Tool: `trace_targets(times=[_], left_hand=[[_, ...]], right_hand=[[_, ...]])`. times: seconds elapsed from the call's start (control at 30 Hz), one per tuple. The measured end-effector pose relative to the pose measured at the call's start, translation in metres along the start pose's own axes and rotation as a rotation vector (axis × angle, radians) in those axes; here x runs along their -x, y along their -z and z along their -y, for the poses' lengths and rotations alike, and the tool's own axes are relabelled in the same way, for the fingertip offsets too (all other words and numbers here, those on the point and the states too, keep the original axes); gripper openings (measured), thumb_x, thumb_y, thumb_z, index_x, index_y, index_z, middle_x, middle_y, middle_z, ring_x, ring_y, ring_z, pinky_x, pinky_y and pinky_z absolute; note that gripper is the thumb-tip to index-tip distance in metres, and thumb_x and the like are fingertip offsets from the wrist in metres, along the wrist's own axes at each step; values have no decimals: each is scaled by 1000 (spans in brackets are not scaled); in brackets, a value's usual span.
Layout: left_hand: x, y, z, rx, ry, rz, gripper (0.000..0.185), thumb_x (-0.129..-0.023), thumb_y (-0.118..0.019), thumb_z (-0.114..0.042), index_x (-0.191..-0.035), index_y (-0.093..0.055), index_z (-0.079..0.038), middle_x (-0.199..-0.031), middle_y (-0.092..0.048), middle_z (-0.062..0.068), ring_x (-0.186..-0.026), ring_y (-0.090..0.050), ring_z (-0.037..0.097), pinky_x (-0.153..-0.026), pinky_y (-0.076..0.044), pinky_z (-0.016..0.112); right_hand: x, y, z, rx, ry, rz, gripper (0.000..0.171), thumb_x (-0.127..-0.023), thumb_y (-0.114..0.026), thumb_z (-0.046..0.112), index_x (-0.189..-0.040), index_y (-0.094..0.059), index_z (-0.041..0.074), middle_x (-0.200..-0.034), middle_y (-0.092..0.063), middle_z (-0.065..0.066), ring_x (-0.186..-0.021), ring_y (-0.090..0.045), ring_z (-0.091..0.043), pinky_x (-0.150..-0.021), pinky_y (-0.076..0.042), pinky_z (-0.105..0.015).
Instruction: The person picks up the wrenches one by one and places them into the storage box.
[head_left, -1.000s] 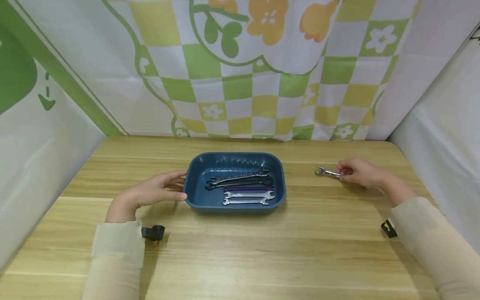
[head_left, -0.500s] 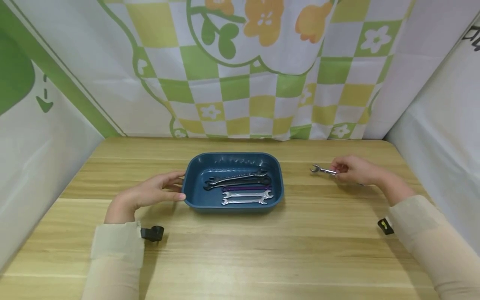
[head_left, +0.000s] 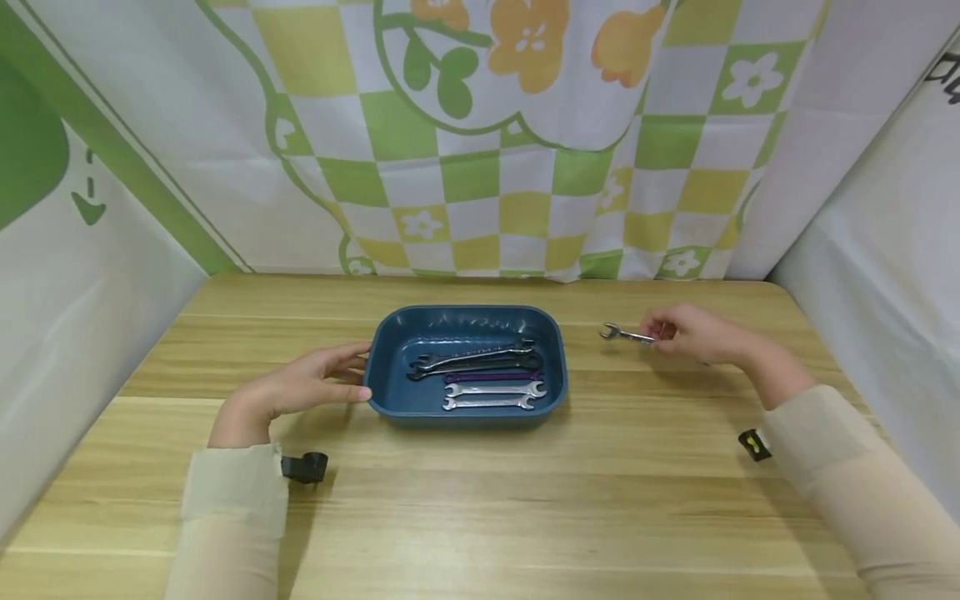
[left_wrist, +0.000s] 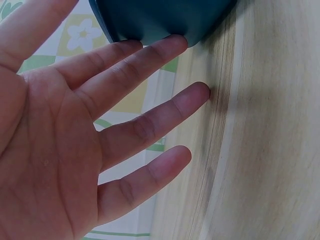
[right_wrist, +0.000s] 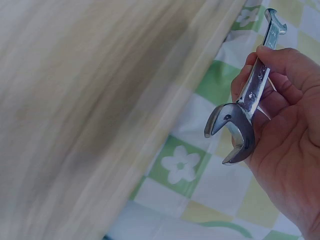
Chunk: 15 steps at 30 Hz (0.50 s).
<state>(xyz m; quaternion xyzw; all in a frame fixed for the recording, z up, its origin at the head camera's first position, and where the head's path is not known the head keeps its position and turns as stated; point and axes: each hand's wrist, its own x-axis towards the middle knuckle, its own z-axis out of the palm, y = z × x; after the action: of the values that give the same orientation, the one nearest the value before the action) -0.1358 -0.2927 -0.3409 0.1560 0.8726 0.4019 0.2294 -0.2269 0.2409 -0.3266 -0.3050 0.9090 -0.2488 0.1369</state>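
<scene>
The right hand (head_left: pixel 693 335) pinches a small silver wrench (head_left: pixel 627 335) by one end, thumb and fingers (right_wrist: pixel 280 62) curled round the shank, the free open jaw pointing toward the blue tray (head_left: pixel 390 367); the wrench is clear of the worktop (head_left: pixel 480 500), to the right of the tray and not yet over its rim; the left hand (head_left: pixel 300 387) lies flat beside the tray's left wall, fingers (left_wrist: pixel 150 55) straight and a little spread, two fingertips touching the tray's side, which the left wrist view shows plainly; five wrenches already lie in the tray, two dark ones (head_left: pixel 472 360) toward the back, a purple one (head_left: pixel 491 377) in the middle and two silver ones (head_left: pixel 491 396) nearest the front, all roughly lengthwise; to my eye the sensible thing is to bring the small wrench in over the right rim level and lengthwise like the others, lower it close to the bare floor at the back of the tray or onto the row, and only then let the pinch go, since a drop from height would clatter and knock the neat row askew; the grip is near one end, so the free end may droop and catch the rim; the left hand does well to stay against the wall so the tray cannot slide
</scene>
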Motion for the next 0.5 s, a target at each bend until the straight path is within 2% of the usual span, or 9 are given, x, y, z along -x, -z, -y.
trace_targets(times=[0.17, 0.5], left_hand=[[1, 0, 0, 6, -13, 2, 79, -96, -67, -31, -157, -25, -5, -149, -46, 26, -137, -44, 45, -108, -40, 61], [0, 0, -1, 5, -7, 7, 80, -96, -66, -32, -158, -24, -6, -150, -45, 26, -139, -43, 45, -109, -39, 62]], right_hand=[[-11, 1, 14, 13, -1, 24, 14, -90, -63, -3, -103, -66, 2, -94, -68, -11, -88, -60, -17, -77, -51, -33], [-39, 0, 51, 52, 136, -9, 12, -91, -64, -1, -102, -68, 1, -93, -69, -8, -87, -63, -18, -80, -54, -42]])
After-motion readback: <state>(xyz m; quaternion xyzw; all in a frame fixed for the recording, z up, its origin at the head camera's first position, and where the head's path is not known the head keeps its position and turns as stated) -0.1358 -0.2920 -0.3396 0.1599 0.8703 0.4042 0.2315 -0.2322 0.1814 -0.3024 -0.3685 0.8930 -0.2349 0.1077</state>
